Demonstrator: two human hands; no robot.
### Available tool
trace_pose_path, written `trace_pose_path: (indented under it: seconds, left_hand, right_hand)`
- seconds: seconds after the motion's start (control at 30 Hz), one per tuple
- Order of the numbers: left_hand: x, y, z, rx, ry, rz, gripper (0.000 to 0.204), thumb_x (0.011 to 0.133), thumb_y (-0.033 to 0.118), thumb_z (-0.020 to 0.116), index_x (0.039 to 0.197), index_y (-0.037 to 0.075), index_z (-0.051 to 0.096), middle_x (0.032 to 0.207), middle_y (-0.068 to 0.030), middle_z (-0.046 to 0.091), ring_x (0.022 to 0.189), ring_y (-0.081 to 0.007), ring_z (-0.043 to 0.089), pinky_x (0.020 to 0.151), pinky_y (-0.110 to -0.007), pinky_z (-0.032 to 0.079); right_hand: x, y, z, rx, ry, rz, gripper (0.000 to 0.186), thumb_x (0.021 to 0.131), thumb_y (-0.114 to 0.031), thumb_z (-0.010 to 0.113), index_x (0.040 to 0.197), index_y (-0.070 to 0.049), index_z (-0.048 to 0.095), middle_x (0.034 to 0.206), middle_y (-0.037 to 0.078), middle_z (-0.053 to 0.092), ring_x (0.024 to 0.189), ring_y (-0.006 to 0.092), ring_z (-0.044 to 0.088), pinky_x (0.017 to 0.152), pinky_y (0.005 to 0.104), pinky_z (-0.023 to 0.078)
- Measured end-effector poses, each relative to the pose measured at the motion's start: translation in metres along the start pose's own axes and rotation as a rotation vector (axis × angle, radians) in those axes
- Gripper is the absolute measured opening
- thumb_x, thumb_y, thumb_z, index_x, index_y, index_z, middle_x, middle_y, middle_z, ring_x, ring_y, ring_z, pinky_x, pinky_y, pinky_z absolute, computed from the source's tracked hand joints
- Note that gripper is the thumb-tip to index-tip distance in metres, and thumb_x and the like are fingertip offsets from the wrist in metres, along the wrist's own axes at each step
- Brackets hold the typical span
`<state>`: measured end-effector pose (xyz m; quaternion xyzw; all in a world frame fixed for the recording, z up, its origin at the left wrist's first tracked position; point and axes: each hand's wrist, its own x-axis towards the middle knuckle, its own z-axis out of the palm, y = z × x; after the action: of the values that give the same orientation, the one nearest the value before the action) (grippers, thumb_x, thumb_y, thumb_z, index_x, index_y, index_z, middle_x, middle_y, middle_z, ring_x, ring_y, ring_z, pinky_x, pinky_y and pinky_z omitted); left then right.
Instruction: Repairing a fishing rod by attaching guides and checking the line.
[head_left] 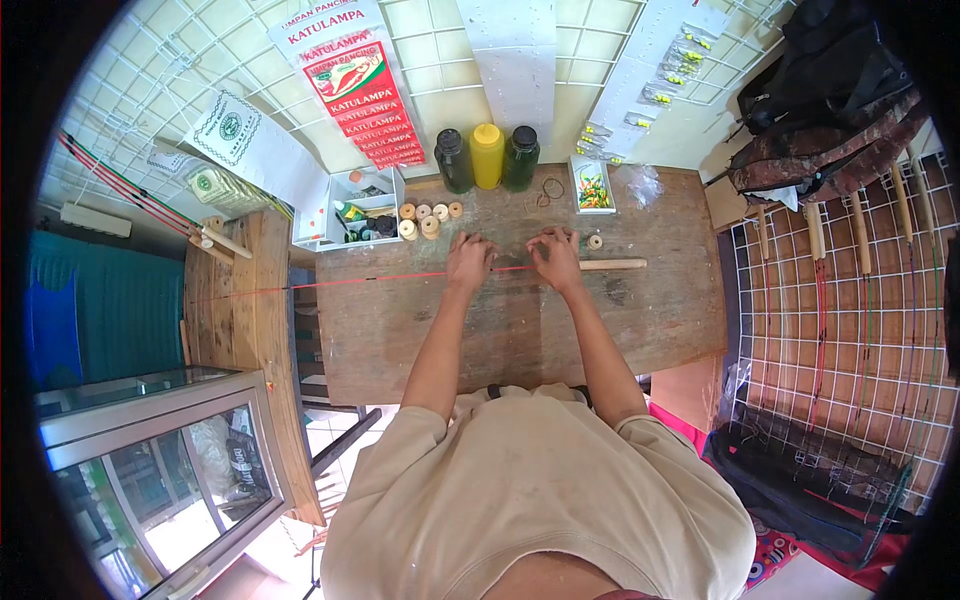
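A thin red fishing rod (390,277) with a pale wooden handle (615,265) lies across the wooden table, its tip reaching far left past the table's edge. My left hand (470,260) is closed on the rod's red shaft, fingers curled. A short way to the right, my right hand (556,256) pinches at the rod just before the handle; fine detail between the fingertips is too small to make out. One small thread spool (595,242) stands beside my right hand. Several wooden spools (430,228) are grouped beyond my left hand.
Behind the hands stand two dark bottles (454,162) and a yellow bottle (487,157). A white compartment box (355,215) sits at back left, a small white box (592,187) of colourful pieces at back right. More rods (818,240) hang on the right rack. A glass cabinet (170,470) stands lower left.
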<state>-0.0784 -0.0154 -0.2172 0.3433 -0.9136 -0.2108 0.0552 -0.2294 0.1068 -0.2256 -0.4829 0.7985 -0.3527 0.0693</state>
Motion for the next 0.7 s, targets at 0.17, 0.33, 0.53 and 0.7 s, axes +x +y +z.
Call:
trace_pose_path:
  seconds: [0.17,0.33,0.53,0.7]
  left_hand:
    - [-0.001,0.009,-0.001,-0.076,0.086,0.026,0.022,0.078,0.021,0.068,0.098,0.013,0.068,0.101,-0.0033,0.063,0.104,-0.0242,0.051,0.094,-0.036,0.041]
    - [-0.001,0.024,0.01,-0.115,0.167,0.094,0.023,0.079,0.021,0.066,0.1,0.013,0.066,0.101,-0.0031,0.061,0.106,-0.0234,0.05,0.093,-0.038,0.042]
    - [-0.004,0.042,0.015,-0.152,0.216,0.1,0.026,0.08,0.021,0.064,0.105,0.012,0.063,0.103,-0.0043,0.06,0.107,-0.0244,0.05,0.093,-0.038,0.041]
    - [-0.006,0.047,0.017,-0.157,0.216,0.13,0.026,0.081,0.021,0.064,0.106,0.012,0.063,0.104,-0.0044,0.06,0.108,-0.0255,0.049,0.094,-0.038,0.04]
  right_hand:
    - [-0.003,0.005,-0.011,0.005,-0.028,-0.017,0.011,0.072,-0.013,0.069,0.083,-0.015,0.069,0.103,0.008,0.058,0.105,0.0349,0.045,0.093,0.0449,0.035]
    - [-0.003,0.019,-0.021,-0.067,0.047,-0.002,0.016,0.072,-0.011,0.068,0.087,-0.015,0.068,0.101,0.009,0.058,0.104,0.0346,0.045,0.092,0.0449,0.036]
    - [-0.003,0.028,-0.035,-0.088,0.085,0.033,0.02,0.072,-0.009,0.066,0.091,-0.014,0.066,0.098,0.009,0.059,0.102,0.0352,0.046,0.09,0.045,0.038]
    - [-0.01,0.016,-0.034,-0.096,0.031,-0.039,0.017,0.074,-0.009,0.066,0.09,-0.013,0.066,0.097,0.007,0.06,0.101,0.0328,0.046,0.092,0.0427,0.037]
